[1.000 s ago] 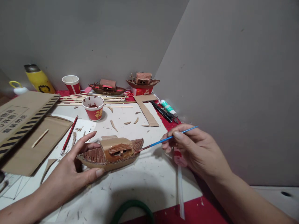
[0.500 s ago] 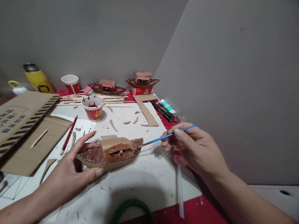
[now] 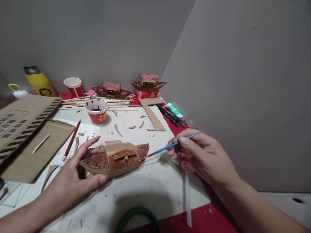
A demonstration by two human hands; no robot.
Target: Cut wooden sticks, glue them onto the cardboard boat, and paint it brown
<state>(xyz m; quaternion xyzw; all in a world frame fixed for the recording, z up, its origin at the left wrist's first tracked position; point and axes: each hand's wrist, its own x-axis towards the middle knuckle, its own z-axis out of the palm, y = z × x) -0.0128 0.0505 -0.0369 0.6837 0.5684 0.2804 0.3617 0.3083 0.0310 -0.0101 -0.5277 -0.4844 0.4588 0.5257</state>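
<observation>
A cardboard model boat (image 3: pixel 119 160), partly painted brown, sits in the middle of the worktop. My left hand (image 3: pixel 82 171) grips its left end, thumb along the near side and fingers behind. Its deck ends and the cabin's near side are brown; the roof top and outer hull show bare cardboard. Between the thumb and fingers of my right hand (image 3: pixel 196 149) is a thin blue paintbrush (image 3: pixel 167 147). Its brown-stained tip meets the boat's right end, near the edge beside the cabin. Behind the boat stands a red paper cup (image 3: pixel 96 116) with brown paint inside.
Two finished-looking model boats (image 3: pixel 113 91) stand at the back beside wooden sticks (image 3: pixel 73 105). Cardboard sheets (image 3: pixel 43 152) and a red pencil (image 3: pixel 71 140) lie left. Pens (image 3: pixel 168 116) and a white-green tube (image 3: pixel 174 110) lie right. Cardboard scraps (image 3: pixel 118 130) are scattered about.
The brush tip has moved slightly down and left, from the right deck to the boat's near edge. My right hand shifted with it; my left hand and the boat stayed put.
</observation>
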